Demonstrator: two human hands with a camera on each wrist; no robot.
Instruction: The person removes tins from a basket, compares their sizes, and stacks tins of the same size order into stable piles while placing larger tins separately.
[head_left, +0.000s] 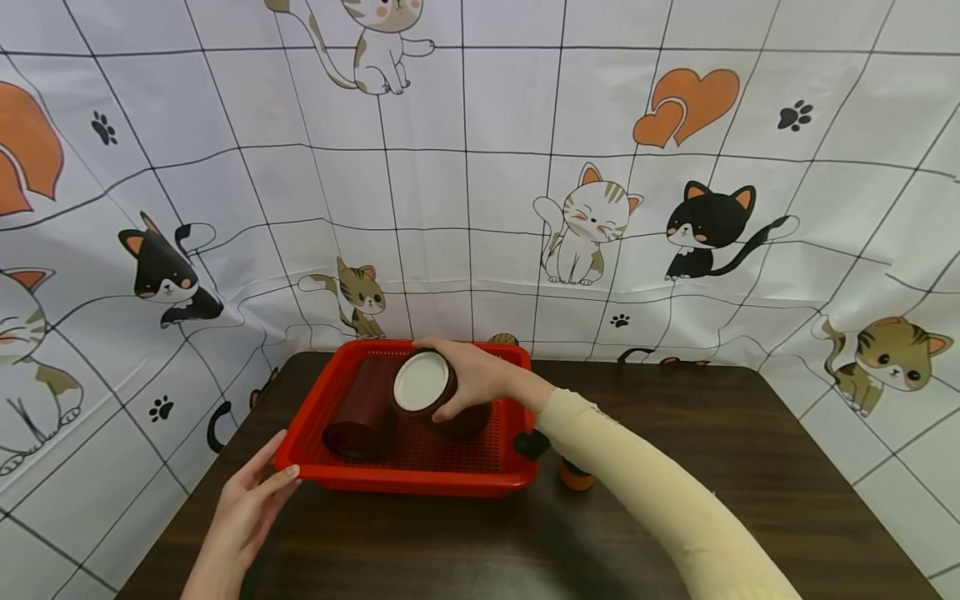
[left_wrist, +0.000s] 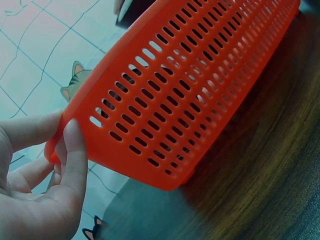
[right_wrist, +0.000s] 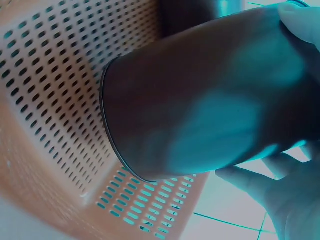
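Note:
A red plastic basket point(head_left: 420, 482) with slotted sides stands on the dark wooden table. My left hand point(head_left: 243, 500) pinches its front left corner; in the left wrist view thumb and fingers close on the basket's rim point(left_wrist: 75, 107). Inside, at the left, lies a dark brown cylindrical canister point(head_left: 366, 417). My right hand point(head_left: 480, 375) grips a second dark brown canister point(right_wrist: 200, 100) over the basket, its round cream-coloured end point(head_left: 422, 381) facing up towards the head camera. The right wrist view shows this canister tilted, its far rim close over the perforated basket floor.
A small orange and dark object point(head_left: 576, 477) sits on the table right of the basket, partly behind the right sleeve point(head_left: 645, 492). Behind the table point(head_left: 675, 417) hangs a white sheet point(head_left: 495, 200) printed with cats and grid lines.

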